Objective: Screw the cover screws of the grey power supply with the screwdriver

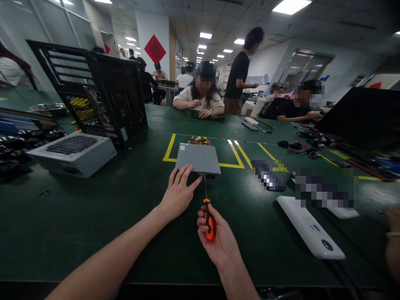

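A grey metal computer power supply (198, 157) lies flat on the green table, its bundle of coloured cables at the far side. My left hand (178, 189) grips its near left edge, with the fingertips on the top and near side. Wrapped in my right hand (218, 233) is an orange and black screwdriver (210, 227). Its thin shaft points away from me, and the tip meets the near face of the power supply. Whether a screw sits at the tip is too small to tell.
To the left stand another power supply (75, 152) and a black computer case (115, 96). White power banks (312, 229) and phones (268, 175) lie at right, near another person's hand (392, 221). Yellow tape (233, 166) marks the table. A person (200, 93) sits opposite.
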`<action>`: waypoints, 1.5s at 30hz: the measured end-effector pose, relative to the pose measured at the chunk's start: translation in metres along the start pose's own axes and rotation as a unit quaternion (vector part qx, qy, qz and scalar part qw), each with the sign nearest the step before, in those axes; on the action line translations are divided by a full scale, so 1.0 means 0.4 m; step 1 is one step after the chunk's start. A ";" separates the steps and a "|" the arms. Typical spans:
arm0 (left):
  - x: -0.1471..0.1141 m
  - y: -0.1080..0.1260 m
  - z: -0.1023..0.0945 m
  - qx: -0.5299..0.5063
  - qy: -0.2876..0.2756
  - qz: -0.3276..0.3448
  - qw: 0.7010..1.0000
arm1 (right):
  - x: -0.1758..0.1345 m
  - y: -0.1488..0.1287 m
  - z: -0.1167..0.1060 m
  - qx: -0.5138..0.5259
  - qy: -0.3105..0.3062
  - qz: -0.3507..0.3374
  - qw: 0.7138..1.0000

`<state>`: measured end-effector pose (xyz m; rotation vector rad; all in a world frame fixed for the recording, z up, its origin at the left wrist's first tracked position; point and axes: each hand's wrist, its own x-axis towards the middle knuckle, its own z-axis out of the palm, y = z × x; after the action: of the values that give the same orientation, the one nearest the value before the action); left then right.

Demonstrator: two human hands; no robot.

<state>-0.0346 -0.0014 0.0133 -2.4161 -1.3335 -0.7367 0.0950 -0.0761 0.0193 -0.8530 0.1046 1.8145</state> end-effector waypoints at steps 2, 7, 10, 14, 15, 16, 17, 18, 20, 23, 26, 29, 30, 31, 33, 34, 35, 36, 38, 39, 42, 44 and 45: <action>0.000 0.000 0.001 0.000 -0.002 -0.001 1.000 | -0.001 -0.002 0.002 -0.010 -0.011 0.014 1.000; 0.001 0.000 -0.001 -0.006 0.003 0.000 1.000 | -0.001 0.000 0.008 -0.025 -0.042 0.034 0.998; 0.002 0.001 -0.003 -0.003 0.001 -0.002 1.000 | -0.001 0.000 0.012 -0.005 -0.034 0.012 0.999; 0.002 0.001 -0.004 -0.002 -0.005 -0.001 1.000 | -0.004 -0.003 0.013 0.004 -0.002 -0.004 1.000; 0.002 0.001 -0.004 -0.003 -0.007 -0.001 1.000 | -0.004 -0.004 0.012 0.002 0.005 -0.006 1.000; 0.002 0.001 -0.004 -0.004 -0.009 0.000 1.000 | -0.004 -0.005 0.011 -0.001 0.009 -0.005 1.000; 0.002 0.001 -0.004 -0.005 -0.009 0.001 1.000 | -0.003 -0.006 0.009 -0.004 0.011 -0.002 1.000; 0.002 0.001 -0.004 -0.006 -0.008 0.001 1.000 | -0.002 -0.006 0.008 -0.008 0.007 0.005 1.000; 0.002 0.002 -0.004 -0.007 -0.004 -0.001 1.000 | 0.001 -0.006 0.006 -0.011 -0.014 0.019 1.000; 0.002 0.002 -0.004 -0.004 -0.004 -0.001 1.000 | 0.002 -0.002 0.008 0.002 -0.040 0.029 0.999; 0.002 0.001 -0.005 -0.001 -0.007 0.000 1.000 | -0.002 0.001 0.014 0.017 -0.023 0.026 0.999; 0.001 0.001 -0.005 -0.001 -0.006 -0.001 1.000 | -0.004 0.001 0.017 0.015 -0.010 0.011 1.000; 0.001 0.001 -0.005 -0.001 -0.005 -0.001 1.000 | -0.004 0.000 0.016 0.010 -0.009 0.006 1.000; 0.001 0.001 -0.003 -0.001 -0.004 -0.001 1.000 | -0.003 -0.001 0.014 0.005 -0.010 0.002 1.000; 0.002 0.001 -0.001 0.000 -0.004 -0.001 1.000 | 0.001 -0.005 0.010 -0.002 -0.012 0.003 1.000; 0.002 0.001 0.001 0.000 -0.003 -0.001 1.000 | 0.003 -0.007 0.009 -0.002 -0.016 0.008 1.000; 0.002 0.001 0.002 -0.001 -0.004 -0.001 1.000 | 0.004 -0.008 0.008 0.001 -0.024 0.015 1.000; 0.002 0.000 0.003 -0.001 -0.004 0.000 1.000 | 0.006 -0.009 0.007 0.007 -0.033 0.022 0.999; 0.002 0.000 0.002 -0.001 -0.004 0.000 1.000 | 0.006 -0.009 0.009 0.023 -0.048 0.031 0.998; 0.002 0.000 0.002 -0.001 -0.004 0.000 1.000 | 0.005 -0.008 0.011 0.029 -0.049 0.029 0.998; 0.002 0.000 -0.002 -0.002 -0.006 0.001 1.000 | 0.001 -0.004 0.018 0.032 -0.020 0.000 0.999; 0.002 0.000 -0.003 -0.001 -0.008 0.002 1.000 | -0.001 -0.002 0.019 0.025 0.001 -0.021 0.999; 0.002 0.000 -0.003 -0.001 -0.007 0.002 1.000 | -0.002 -0.002 0.019 0.022 0.007 -0.026 0.999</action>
<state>-0.0346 -0.0012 0.0146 -2.4283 -1.3332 -0.7214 0.0920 -0.0731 0.0257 -0.8294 0.1291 1.7521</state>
